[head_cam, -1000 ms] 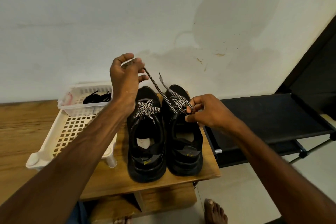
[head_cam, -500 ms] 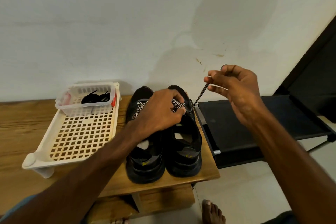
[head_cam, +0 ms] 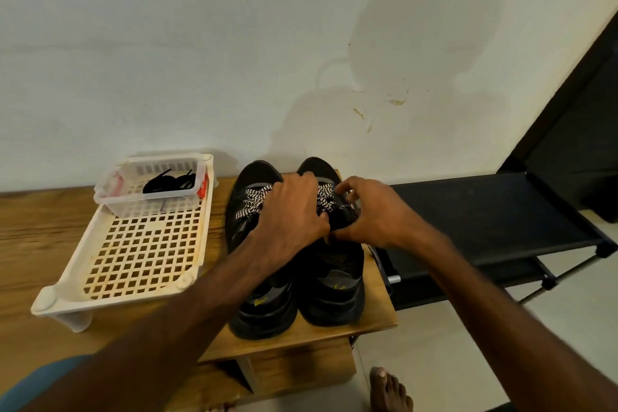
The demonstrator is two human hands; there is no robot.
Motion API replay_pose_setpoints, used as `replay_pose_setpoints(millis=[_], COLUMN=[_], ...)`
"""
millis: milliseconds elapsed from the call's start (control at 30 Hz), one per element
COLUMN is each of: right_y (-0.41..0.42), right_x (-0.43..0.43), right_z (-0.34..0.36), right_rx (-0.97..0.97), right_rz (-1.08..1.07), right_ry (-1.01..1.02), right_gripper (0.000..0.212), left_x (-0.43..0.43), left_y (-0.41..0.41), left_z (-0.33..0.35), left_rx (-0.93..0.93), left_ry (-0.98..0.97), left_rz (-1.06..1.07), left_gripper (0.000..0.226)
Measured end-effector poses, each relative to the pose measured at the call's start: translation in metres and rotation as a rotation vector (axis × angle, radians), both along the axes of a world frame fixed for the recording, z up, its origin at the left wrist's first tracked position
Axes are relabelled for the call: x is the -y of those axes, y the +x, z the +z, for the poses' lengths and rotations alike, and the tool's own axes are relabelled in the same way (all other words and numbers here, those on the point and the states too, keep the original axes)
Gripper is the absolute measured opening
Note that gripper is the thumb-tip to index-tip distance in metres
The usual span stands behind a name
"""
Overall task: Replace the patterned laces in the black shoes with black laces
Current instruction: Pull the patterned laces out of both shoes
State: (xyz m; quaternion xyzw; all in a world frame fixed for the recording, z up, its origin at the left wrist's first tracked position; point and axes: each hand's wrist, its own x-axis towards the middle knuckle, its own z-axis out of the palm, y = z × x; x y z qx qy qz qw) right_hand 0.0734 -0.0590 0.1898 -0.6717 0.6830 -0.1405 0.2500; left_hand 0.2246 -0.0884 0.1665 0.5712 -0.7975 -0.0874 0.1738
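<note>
Both hands crowd together over the right-hand black shoe on the wooden bench, the right hand pinching its soft, limp patterned lace, best taken close to an eyelet, while the left hand curls over it, grip hidden.

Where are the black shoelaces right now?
In the head view, the black laces lie in the small clear basket at the far end of the white tray, on the wooden bench left of the black shoes.
</note>
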Motion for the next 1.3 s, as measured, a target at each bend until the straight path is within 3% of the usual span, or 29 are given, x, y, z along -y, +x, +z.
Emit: replay_pose_setpoints(millis=[100, 233, 433, 533, 667, 767, 833, 1033, 1300], right_y=[0.007, -0.002, -0.022, -0.025, -0.024, -0.020, -0.019, -0.016, -0.022], right_x=[0.004, 0.010, 0.010, 0.011, 0.010, 0.005, 0.001, -0.005, 0.002], right_z=[-0.009, -0.015, -0.015, -0.014, -0.014, -0.013, -0.009, -0.004, -0.005], right_rx=[-0.008, 0.082, 0.446, 0.530, 0.420, 0.224, 0.077, 0.175, 0.264], right_rz=[-0.076, -0.139, -0.179, -0.184, -0.141, -0.129, -0.167, -0.171, -0.250], right_ry=[-0.084, -0.077, 0.076, 0.139, 0.080, -0.048, -0.142, -0.083, -0.016], right_gripper=[0.062, 0.054, 0.043, 0.042, 0.045, 0.049, 0.046, 0.023, 0.032], left_x=[0.003, 0.007, 0.011, 0.010, 0.007, -0.001, -0.004, -0.002, -0.002], left_y=[0.002, 0.005, 0.014, 0.016, 0.017, 0.015, 0.011, 0.005, 0.006], left_z=[0.000, -0.001, -0.001, -0.001, -0.006, -0.008, -0.005, -0.004, -0.001], left_rx=[0.001, -0.003, -0.076, -0.090, -0.148, -0.078, -0.055, -0.025, -0.085], left_ry=[0.023, 0.037, 0.108, 0.126, 0.066, -0.136, -0.291, -0.369, -0.394], left_rz=[0.008, -0.007, -0.005, -0.016, -0.009, -0.053, -0.150, -0.372, -0.402], left_gripper=[0.040, 0.040, 0.036, 0.036, 0.048, 0.059, 0.051, 0.025, 0.014])
